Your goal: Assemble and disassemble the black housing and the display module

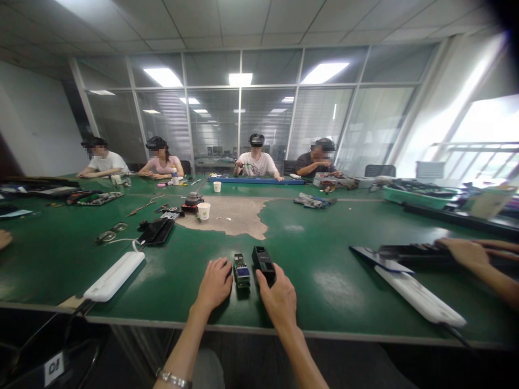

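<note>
My left hand [214,283] rests on the green tabletop with its fingers loosely bent, holding nothing that I can see. Just right of its fingertips lies a narrow green circuit board assembly [242,273] with a blue part on top. My right hand [280,298] is closed around the near end of a black plastic housing [263,258], thumb on the left side and fingers on the right. The housing is boxy, with openings on its upper face. A small gap of table separates it from the circuit board.
White power strips [115,275] lie left and right. A paper cup [204,211] stands beyond the hands, near a black case [157,231] and glasses [111,232]. At right, another person's hand [466,254] touches a long black part. Several people sit across the table.
</note>
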Action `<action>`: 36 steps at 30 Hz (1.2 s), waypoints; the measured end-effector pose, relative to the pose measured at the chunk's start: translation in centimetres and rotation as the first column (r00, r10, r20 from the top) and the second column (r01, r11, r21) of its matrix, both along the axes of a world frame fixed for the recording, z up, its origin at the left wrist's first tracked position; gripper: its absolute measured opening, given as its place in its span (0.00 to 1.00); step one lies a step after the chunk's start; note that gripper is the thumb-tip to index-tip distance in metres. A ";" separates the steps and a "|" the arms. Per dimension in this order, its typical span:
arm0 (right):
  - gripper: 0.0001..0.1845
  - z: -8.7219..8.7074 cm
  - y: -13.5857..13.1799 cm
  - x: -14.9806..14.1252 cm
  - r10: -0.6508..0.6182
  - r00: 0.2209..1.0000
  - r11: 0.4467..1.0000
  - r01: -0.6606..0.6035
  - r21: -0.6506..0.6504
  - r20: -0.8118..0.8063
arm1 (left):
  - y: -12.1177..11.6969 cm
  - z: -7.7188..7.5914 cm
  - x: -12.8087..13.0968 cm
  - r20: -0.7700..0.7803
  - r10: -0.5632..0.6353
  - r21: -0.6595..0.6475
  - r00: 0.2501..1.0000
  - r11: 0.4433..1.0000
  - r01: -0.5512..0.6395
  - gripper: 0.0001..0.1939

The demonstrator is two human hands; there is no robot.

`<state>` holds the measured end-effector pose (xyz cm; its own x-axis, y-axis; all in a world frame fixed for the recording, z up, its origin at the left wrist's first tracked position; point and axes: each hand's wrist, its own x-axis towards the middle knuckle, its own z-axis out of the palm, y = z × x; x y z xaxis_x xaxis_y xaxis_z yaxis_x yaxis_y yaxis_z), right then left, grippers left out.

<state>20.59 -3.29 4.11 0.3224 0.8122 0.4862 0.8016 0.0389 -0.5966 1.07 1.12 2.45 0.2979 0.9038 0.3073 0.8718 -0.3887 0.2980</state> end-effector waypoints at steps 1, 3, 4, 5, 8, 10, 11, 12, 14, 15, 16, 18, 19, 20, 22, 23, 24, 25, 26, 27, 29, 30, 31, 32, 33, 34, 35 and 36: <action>0.26 0.4 0.1 -0.4 0.015 1.000 1.000 -0.015 0.020 -0.019 | 0.0 0.0 0.0 0.003 0.002 0.004 1.000 1.000 -0.002 0.20; 0.26 1.2 0.3 -1.5 0.053 0.998 0.997 -0.051 0.057 -0.036 | -0.1 -0.1 0.0 0.006 0.006 0.015 1.000 1.000 -0.006 0.20; 0.26 1.5 0.4 -2.1 0.069 0.997 0.996 -0.067 0.067 -0.036 | -0.1 -0.1 0.0 0.007 0.006 0.020 1.000 1.000 -0.007 0.19; 0.25 1.8 0.5 -2.6 0.082 0.996 0.994 -0.080 0.069 -0.032 | -0.2 -0.1 0.0 0.006 0.006 0.025 1.000 1.000 -0.006 0.19; 0.25 2.1 0.6 -4.1 0.097 0.995 0.994 -0.096 0.044 -0.016 | -0.2 0.1 0.0 0.001 0.002 0.023 1.000 1.000 -0.003 0.19; 0.25 2.1 0.6 -4.7 0.083 0.997 0.996 -0.083 0.022 -0.005 | -0.2 0.2 -0.1 0.003 -0.001 0.018 1.000 1.000 0.001 0.19; 0.25 2.2 0.5 -5.0 0.072 0.997 0.997 -0.072 0.010 0.001 | -0.2 0.2 -0.1 0.005 -0.003 0.016 1.000 1.000 0.002 0.19; 0.25 2.3 0.5 -5.1 0.060 0.998 0.998 -0.060 -0.004 0.011 | -0.2 0.2 -0.1 0.008 -0.003 0.014 1.000 1.000 0.003 0.19; 0.25 2.6 0.3 -5.3 0.038 0.999 0.999 -0.037 -0.037 0.036 | -0.2 0.2 -0.1 0.016 -0.002 0.014 1.000 1.000 0.002 0.19; 0.24 2.8 0.3 -5.3 0.030 0.998 0.998 -0.027 -0.056 0.050 | -0.3 0.2 -0.1 0.020 -0.002 0.014 1.000 1.000 0.001 0.19; 0.24 3.0 0.2 -5.4 0.023 0.998 0.997 -0.018 -0.075 0.061 | -0.3 0.2 -0.1 0.023 0.000 0.014 1.000 1.000 0.000 0.19; 0.23 3.4 0.0 -5.4 0.014 0.996 0.994 -0.005 -0.107 0.083 | -0.3 0.2 0.0 0.027 0.004 0.011 1.000 1.000 -0.004 0.18; 0.23 3.5 -0.1 -5.5 0.015 0.995 0.993 -0.004 -0.119 0.094 | -0.3 0.2 0.0 0.027 0.006 0.007 1.000 1.000 -0.006 0.18; 0.23 3.6 -0.1 -5.5 0.017 0.994 0.992 -0.003 -0.128 0.105 | -0.3 0.3 0.0 0.027 0.007 0.003 1.000 1.000 -0.007 0.18; 0.23 3.5 -0.4 -5.7 0.025 0.992 0.991 -0.007 -0.137 0.128 | -0.2 0.3 0.0 0.027 0.002 -0.004 1.000 1.000 -0.002 0.18; 0.23 3.3 -0.5 -5.8 0.027 0.990 0.990 -0.008 -0.137 0.138 | -0.2 0.4 0.0 0.026 -0.001 -0.007 1.000 1.000 0.002 0.18; 0.23 3.1 -0.6 -5.9 0.026 0.989 0.990 -0.005 -0.137 0.147 | -0.2 0.4 0.0 0.025 -0.004 -0.009 1.000 1.000 0.004 0.19; 0.23 2.9 -0.7 -5.9 0.025 0.988 0.990 -0.004 -0.138 0.154 | -0.2 0.4 0.0 0.023 -0.007 -0.010 1.000 1.000 0.007 0.19; 0.22 2.6 -0.8 -6.0 0.026 0.987 0.990 -0.004 -0.139 0.159 | -0.2 0.5 -0.1 0.020 -0.009 -0.010 1.000 1.000 0.009 0.20; 0.22 2.3 -0.9 -6.0 0.029 0.986 0.990 -0.007 -0.137 0.162 | -0.2 0.5 -0.1 0.017 -0.010 -0.009 1.000 1.000 0.010 0.20; 0.20 1.7 -1.1 -6.1 0.035 0.987 0.992 -0.015 -0.128 0.158 | -0.1 0.4 -0.1 0.009 -0.014 -0.007 1.000 1.000 0.014 0.20; 0.20 1.4 -1.2 -6.1 0.039 0.987 0.993 -0.021 -0.120 0.154 | -0.1 0.4 -0.1 0.005 -0.016 -0.005 1.000 1.000 0.016 0.21; 0.20 1.0 -1.4 -6.0 0.044 0.988 0.993 -0.027 -0.111 0.150 | -0.1 0.3 -0.1 0.001 -0.016 -0.003 1.000 1.000 0.016 0.20; 0.20 0.6 -1.4 -6.0 0.050 0.988 0.994 -0.036 -0.100 0.145 | 0.0 0.3 0.0 -0.002 -0.014 0.000 1.000 1.000 0.014 0.21; 0.21 0.1 -1.5 -5.9 0.060 0.988 0.995 -0.048 -0.087 0.141 | 0.0 0.2 0.0 -0.005 -0.010 0.001 1.000 1.000 0.010 0.21; 0.23 -0.3 -1.6 -5.9 0.072 0.988 0.995 -0.063 -0.071 0.138 | 0.1 0.1 0.0 -0.007 -0.004 0.002 1.000 1.000 0.004 0.21; 0.25 -0.7 -1.6 -5.8 0.083 0.987 0.996 -0.076 -0.053 0.136 | 0.2 0.0 0.0 -0.008 0.003 0.002 1.000 1.000 -0.003 0.22; 0.28 -1.1 -1.7 -5.8 0.089 0.987 0.996 -0.085 -0.036 0.134 | 0.2 0.0 0.0 -0.008 0.009 0.001 1.000 1.000 -0.009 0.22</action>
<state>14.82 -4.97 3.03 0.1825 0.8492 0.4955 0.8696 0.0957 -0.4844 1.09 1.36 2.41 0.2921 0.9060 0.3063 0.8775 -0.3812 0.2909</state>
